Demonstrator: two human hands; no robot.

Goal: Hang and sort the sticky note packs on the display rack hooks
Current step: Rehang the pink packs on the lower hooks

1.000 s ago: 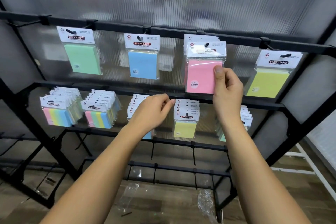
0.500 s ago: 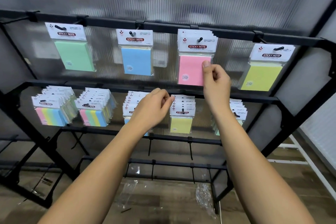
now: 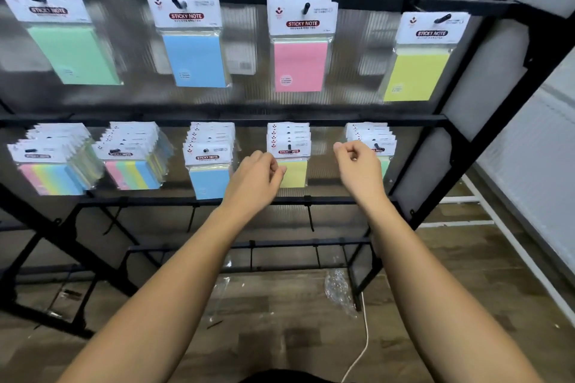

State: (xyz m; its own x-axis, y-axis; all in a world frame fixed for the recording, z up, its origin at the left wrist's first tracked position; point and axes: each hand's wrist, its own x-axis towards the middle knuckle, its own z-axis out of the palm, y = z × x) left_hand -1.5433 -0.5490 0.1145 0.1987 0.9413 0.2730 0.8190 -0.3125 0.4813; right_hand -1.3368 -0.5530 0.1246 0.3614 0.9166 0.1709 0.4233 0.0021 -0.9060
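- Head view, change: right hand (image 3: 357, 166) has left the pink pack (image 3: 301, 70) on the upper rail and dropped to the lower row; pink pack now hangs free on its hook, several header cards stacked behind it. Judged: that placement is done, next pack to be taken from below.
- Right hand: fingers loosely curled, holding nothing, in front of the rightmost lower stack (image 3: 371, 141); contact cannot be told.
- Left hand (image 3: 256, 179): fingers loosely curled, empty, just beside the lower yellow stack (image 3: 291, 162).
- Display rack (image 3: 460, 146), upper hooks, left to right: green pack (image 3: 74, 54), blue pack (image 3: 196, 60), pink pack, yellow pack (image 3: 417, 76).
- Lower hooks, left to right: two multicolour stacks (image 3: 51, 177) (image 3: 133, 172), blue stack (image 3: 209, 179), yellow stack, rightmost stack (colour mostly hidden by the hand).
- Bottom hooks: bare. Floor: plastic wrap (image 3: 339, 291), white cable (image 3: 362, 348).
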